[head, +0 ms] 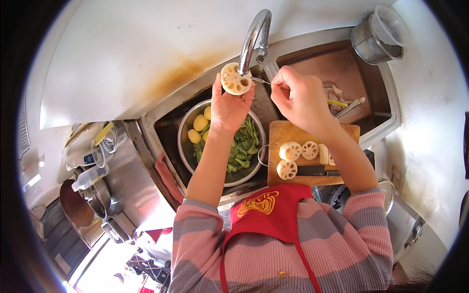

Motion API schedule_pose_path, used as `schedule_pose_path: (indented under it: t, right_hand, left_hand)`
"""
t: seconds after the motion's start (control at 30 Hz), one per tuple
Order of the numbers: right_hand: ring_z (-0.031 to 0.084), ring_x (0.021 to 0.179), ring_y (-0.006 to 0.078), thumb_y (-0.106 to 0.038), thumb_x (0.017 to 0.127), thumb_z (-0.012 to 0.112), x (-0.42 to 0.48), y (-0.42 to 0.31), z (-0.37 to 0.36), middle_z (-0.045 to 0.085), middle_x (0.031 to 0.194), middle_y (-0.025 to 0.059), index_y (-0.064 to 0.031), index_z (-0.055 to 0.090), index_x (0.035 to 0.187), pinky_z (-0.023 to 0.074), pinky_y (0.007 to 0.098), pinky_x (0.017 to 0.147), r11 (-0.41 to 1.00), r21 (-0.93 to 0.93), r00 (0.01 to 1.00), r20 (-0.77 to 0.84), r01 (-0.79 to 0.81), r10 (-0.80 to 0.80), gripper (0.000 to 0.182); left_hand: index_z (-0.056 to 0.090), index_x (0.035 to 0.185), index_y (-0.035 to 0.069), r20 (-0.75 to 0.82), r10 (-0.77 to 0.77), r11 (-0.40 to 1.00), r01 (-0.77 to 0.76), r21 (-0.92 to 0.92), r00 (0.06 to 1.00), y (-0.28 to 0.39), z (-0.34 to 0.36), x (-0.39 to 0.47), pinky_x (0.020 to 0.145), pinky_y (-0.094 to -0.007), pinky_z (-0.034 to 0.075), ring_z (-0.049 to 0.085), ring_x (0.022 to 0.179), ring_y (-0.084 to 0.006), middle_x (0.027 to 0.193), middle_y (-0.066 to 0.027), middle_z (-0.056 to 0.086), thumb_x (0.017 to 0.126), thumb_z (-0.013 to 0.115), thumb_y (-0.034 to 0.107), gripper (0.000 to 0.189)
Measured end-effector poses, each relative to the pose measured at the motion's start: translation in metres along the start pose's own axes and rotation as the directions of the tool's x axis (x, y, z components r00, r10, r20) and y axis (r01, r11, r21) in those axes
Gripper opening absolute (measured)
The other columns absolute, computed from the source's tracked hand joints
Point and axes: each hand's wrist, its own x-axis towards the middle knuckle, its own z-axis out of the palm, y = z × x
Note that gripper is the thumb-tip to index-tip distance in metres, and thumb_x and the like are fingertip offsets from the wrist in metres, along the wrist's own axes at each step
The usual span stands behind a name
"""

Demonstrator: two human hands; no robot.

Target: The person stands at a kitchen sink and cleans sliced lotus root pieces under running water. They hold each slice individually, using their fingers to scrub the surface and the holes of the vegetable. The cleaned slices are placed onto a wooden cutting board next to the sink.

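My left hand [231, 106] holds a cut piece of lotus root [231, 81] with its holed face up, just under the spout of the chrome faucet [253, 40]. A thin tool [261, 80] is pinched in the fingers of my right hand [298, 97], its tip at the lotus root's edge. I cannot tell what kind of tool it is. Below my left hand, a steel bowl [184, 161] in the sink holds broccoli [243, 146], green beans [251, 130] and peeled potatoes [200, 122]. More lotus root pieces [290, 151] lie on a wooden cutting board [280, 130], partly behind my right forearm.
A knife [311, 170] lies on the cutting board near me. The right sink basin [366, 73] holds peelings [334, 91] and a yellow-handled tool [337, 103]. A metal pail [372, 44] stands at its far corner. A pink cloth [168, 177] hangs at the left sink edge.
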Motion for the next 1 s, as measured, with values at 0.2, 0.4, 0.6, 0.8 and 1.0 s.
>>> schedule_pose_path:
  t: [0.2, 0.4, 0.6, 0.8, 1.0]
  right_hand:
    - [0.059, 0.05, 0.0299, -0.009, 0.077, 0.066, -0.005, 0.0, -0.005, 0.059, 0.057, 0.0087, -0.0072, 0.054, 0.08, 0.045, 0.0386, 0.048, 0.996, 0.061, 0.996, -0.046, -0.068, 0.071, 0.013]
    - [0.059, 0.048, 0.0281, -0.01, 0.076, 0.066, 0.0, -0.005, -0.004, 0.059, 0.056, 0.0064, -0.0087, 0.054, 0.078, 0.0446, 0.0377, 0.046, 1.0, -0.004, 0.997, -0.068, -0.024, 0.024, 0.013]
    - [0.058, 0.047, 0.0272, -0.011, 0.076, 0.066, -0.003, -0.001, -0.002, 0.058, 0.054, 0.0046, -0.0108, 0.054, 0.079, 0.043, 0.0376, 0.044, 0.993, -0.118, 0.999, -0.033, 0.014, -0.018, 0.012]
    - [0.057, 0.047, 0.0249, -0.01, 0.077, 0.065, -0.004, 0.006, -0.004, 0.056, 0.053, 0.0026, -0.0117, 0.053, 0.078, 0.0417, 0.035, 0.045, 0.993, -0.105, 0.995, -0.088, -0.051, 0.042, 0.012]
    - [0.055, 0.047, 0.0199, -0.007, 0.077, 0.066, -0.016, 0.009, 0.002, 0.055, 0.055, 0.0008, -0.0115, 0.055, 0.079, 0.0396, 0.0305, 0.045, 0.991, 0.1, 0.986, -0.135, -0.084, 0.097, 0.012]
  left_hand:
    - [0.057, 0.115, 0.005, 0.21, -0.08, 0.997, 0.082, 0.001, 0.974, 0.005, -0.002, -0.003, 0.084, -0.0368, 0.053, 0.059, 0.095, -0.0265, 0.107, -0.0121, 0.062, 0.092, 0.054, 0.045, 0.047]
    - [0.057, 0.114, 0.004, 0.163, -0.073, 0.997, 0.075, -0.011, 0.984, 0.001, 0.003, -0.009, 0.085, -0.037, 0.052, 0.058, 0.092, -0.0264, 0.105, -0.0127, 0.062, 0.091, 0.053, 0.045, 0.047]
    - [0.056, 0.115, 0.004, 0.144, -0.043, 0.999, 0.042, 0.012, 0.989, 0.003, 0.001, -0.013, 0.085, -0.0385, 0.051, 0.059, 0.096, -0.0274, 0.105, -0.0118, 0.062, 0.086, 0.064, 0.042, 0.049]
    - [0.053, 0.121, -0.001, 0.196, 0.318, 0.688, -0.368, 0.625, 0.928, 0.001, 0.0, -0.015, 0.089, -0.033, 0.05, 0.059, 0.104, -0.0201, 0.114, -0.0113, 0.06, 0.076, 0.079, 0.017, 0.055]
    - [0.062, 0.114, 0.006, 0.452, 0.503, 0.0, -0.522, 0.853, 0.737, -0.007, 0.005, -0.017, 0.087, -0.0307, 0.052, 0.059, 0.103, -0.0183, 0.116, -0.0074, 0.057, 0.065, 0.082, 0.006, 0.053]
